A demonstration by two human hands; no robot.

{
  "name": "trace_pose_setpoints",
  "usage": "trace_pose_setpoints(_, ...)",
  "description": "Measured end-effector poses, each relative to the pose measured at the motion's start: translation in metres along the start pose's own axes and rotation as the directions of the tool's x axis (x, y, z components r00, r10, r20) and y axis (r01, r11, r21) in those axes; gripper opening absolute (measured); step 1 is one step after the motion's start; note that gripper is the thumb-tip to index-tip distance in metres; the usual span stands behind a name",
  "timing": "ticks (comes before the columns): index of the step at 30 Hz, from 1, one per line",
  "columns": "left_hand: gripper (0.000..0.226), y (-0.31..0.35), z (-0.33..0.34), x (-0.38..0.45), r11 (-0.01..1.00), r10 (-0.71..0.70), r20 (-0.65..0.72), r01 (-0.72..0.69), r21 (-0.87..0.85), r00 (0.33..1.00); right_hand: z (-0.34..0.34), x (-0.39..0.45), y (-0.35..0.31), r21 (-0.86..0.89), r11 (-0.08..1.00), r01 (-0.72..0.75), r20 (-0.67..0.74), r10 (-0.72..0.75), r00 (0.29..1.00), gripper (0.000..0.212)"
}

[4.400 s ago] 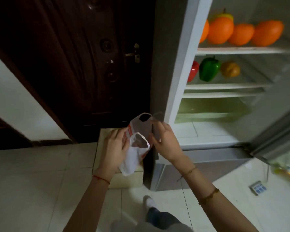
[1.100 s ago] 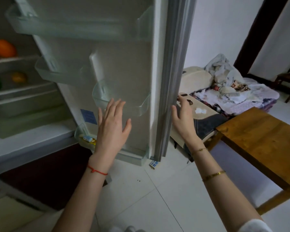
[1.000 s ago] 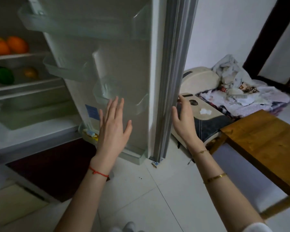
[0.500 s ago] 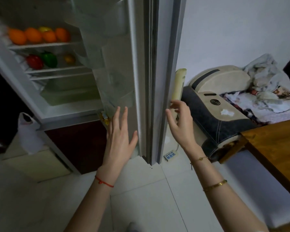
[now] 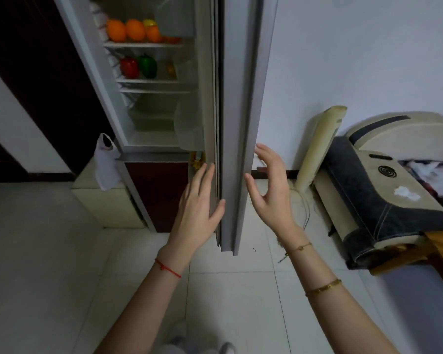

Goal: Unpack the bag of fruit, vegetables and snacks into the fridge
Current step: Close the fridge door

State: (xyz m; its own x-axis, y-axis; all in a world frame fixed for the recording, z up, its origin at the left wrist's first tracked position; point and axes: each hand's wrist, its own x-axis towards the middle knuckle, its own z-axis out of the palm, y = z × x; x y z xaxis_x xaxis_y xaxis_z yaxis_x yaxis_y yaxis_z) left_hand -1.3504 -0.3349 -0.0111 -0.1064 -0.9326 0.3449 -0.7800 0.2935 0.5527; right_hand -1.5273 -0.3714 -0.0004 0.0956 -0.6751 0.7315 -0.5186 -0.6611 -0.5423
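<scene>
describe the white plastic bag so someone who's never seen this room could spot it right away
Start at the open fridge with oranges on its top shelf, then drop to its lower left corner. There the white plastic bag slumps on a low cream box. It is the only soft, crumpled thing there, with a loop handle on top.

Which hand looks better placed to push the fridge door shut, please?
Probably the right hand: it is open beside the outer face of the fridge door, the side to push on. The left hand lies on the inner side, towards the closing gap.
</scene>
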Motion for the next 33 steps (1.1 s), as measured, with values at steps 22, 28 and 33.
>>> trace_pose_setpoints(22, 0.085, -0.142, -0.083, -0.001, 0.970, -0.214, -0.078, 0.203, -0.135, 0.974, 0.174, 0.052, -0.057, 0.119, 0.978, 0.169, 0.155, -0.187, 0.970, 0.061)
trace_pose_setpoints(28, 0.085, -0.202, -0.121, 0.019, 0.978, -0.169, -0.044, 0.162, -0.127, 0.985, 0.239, 0.076, -0.077, 0.080, 0.986, 0.148, 0.114, -0.156, 0.981, 0.063)
trace_pose_setpoints(33, 0.081, -0.254, -0.149, 0.040, 0.987, -0.135, -0.011, 0.133, -0.092, 0.991, 0.288, 0.095, -0.090, 0.035, 0.988, 0.154, 0.080, -0.156, 0.985, 0.061)
